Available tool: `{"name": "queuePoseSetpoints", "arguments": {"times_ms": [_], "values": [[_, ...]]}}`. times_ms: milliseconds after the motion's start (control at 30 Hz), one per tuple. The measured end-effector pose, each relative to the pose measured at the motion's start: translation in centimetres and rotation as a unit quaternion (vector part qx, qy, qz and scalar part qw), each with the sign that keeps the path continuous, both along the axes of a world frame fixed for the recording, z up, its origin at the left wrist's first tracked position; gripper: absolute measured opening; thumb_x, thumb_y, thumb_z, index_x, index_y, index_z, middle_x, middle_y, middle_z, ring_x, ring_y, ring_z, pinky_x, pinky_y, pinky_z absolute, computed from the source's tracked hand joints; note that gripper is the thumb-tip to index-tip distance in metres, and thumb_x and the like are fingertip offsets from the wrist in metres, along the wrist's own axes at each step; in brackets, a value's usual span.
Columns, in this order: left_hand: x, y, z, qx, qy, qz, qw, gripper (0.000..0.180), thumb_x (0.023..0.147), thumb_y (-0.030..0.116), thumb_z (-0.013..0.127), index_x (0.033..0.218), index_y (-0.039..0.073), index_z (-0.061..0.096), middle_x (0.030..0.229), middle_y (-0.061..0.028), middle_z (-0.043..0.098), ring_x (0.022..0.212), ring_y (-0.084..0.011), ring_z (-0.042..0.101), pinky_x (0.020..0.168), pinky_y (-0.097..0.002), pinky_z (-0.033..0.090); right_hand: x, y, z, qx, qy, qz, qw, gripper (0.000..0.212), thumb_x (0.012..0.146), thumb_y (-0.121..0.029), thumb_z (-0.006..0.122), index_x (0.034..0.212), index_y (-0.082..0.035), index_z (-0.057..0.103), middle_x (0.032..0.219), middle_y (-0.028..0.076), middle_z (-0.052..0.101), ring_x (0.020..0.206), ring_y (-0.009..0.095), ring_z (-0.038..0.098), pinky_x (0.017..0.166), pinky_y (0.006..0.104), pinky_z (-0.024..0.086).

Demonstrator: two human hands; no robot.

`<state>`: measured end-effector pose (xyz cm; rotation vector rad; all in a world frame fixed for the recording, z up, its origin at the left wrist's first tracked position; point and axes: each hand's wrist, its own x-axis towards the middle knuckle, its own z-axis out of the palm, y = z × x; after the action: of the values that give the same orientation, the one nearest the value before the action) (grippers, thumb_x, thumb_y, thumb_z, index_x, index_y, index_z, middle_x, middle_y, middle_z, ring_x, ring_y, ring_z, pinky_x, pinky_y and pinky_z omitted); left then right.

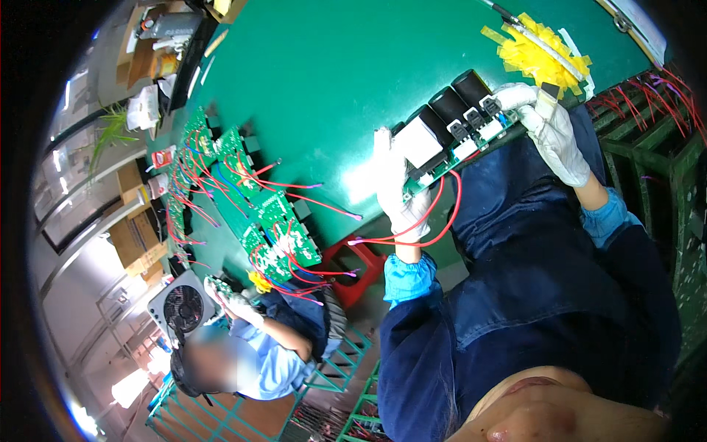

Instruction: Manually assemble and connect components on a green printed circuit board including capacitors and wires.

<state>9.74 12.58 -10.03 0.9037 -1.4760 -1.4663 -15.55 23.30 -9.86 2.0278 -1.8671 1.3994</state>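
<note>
A green circuit board [473, 151] is held at a tilt over my lap, by the table's edge. It carries several black cylindrical capacitors [444, 104], a white block [418, 144] and small black upright parts. My left hand [401, 193], in a white glove, is closed around the board's left end. Two red wires [458, 202] loop from the board over my left wrist. My right hand [554, 136], also gloved, is closed at the right end, its fingers at the board. It pinches a small pale flat piece with a dark end [546, 103].
On the green table [317, 81] lie several boards with red wires [276, 221] at left. Yellow strips [536, 59] lie at far right under a pen-like tool [549, 50]. A green metal rack [648, 158] holds red wires. A co-worker [276, 353] sits near a fan [182, 306].
</note>
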Motion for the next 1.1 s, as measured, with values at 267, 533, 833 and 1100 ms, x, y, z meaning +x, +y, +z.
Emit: {"name": "queuePoseSetpoints", "arguments": {"times_ms": [267, 533, 833, 1100], "values": [[0.3, 0.8, 1.2, -0.155, -0.218, -0.018, 0.964, 0.069, 0.094, 0.020, 0.056, 0.151, 0.001, 0.021, 0.156, -0.0147, 0.026, 0.141, -0.0251, 0.032, 0.115, -0.0355, 0.026, 1.3, -0.1, 0.4, 0.062, -0.476, 0.095, 0.872, 0.022, 0.096, -0.018, 0.052, 0.104, 0.000, 0.062, 0.107, 0.011, 0.063, 0.101, 0.017, 0.059, 0.092, 0.0289, 0.045], [2.1, 1.1, -2.4, -0.199, -0.308, 0.069, 0.928, 0.072, 0.086, 0.025, 0.065, 0.145, -0.001, 0.035, 0.147, -0.0217, 0.041, 0.133, -0.0346, 0.044, 0.111, -0.0437, 0.033, 1.5, 0.0, 0.7, 0.072, -0.532, 0.111, 0.837, 0.023, 0.094, -0.019, 0.050, 0.098, 0.001, 0.061, 0.104, 0.013, 0.063, 0.099, 0.022, 0.059, 0.093, 0.0333, 0.044], [0.9, 1.1, -0.6, -0.350, -0.411, 0.079, 0.838, 0.044, 0.085, 0.009, 0.054, 0.129, 0.005, 0.054, 0.128, -0.0178, 0.057, 0.124, -0.0375, 0.051, 0.107, -0.0477, 0.037, 1.5, 0.7, 1.1, 0.104, -0.449, 0.043, 0.886, 0.021, 0.093, -0.015, 0.049, 0.099, 0.001, 0.062, 0.103, 0.011, 0.062, 0.096, 0.021, 0.060, 0.087, 0.0310, 0.046], [1.4, 1.6, -2.0, -0.416, -0.492, 0.137, 0.752, 0.041, 0.088, 0.013, 0.060, 0.129, 0.014, 0.055, 0.127, -0.0089, 0.063, 0.119, -0.0301, 0.059, 0.109, -0.0502, 0.034, 1.9, 0.2, 1.0, 0.096, -0.465, 0.020, 0.880, 0.022, 0.095, -0.012, 0.046, 0.100, 0.002, 0.061, 0.098, 0.009, 0.063, 0.087, 0.016, 0.059, 0.083, 0.0286, 0.047]]}}
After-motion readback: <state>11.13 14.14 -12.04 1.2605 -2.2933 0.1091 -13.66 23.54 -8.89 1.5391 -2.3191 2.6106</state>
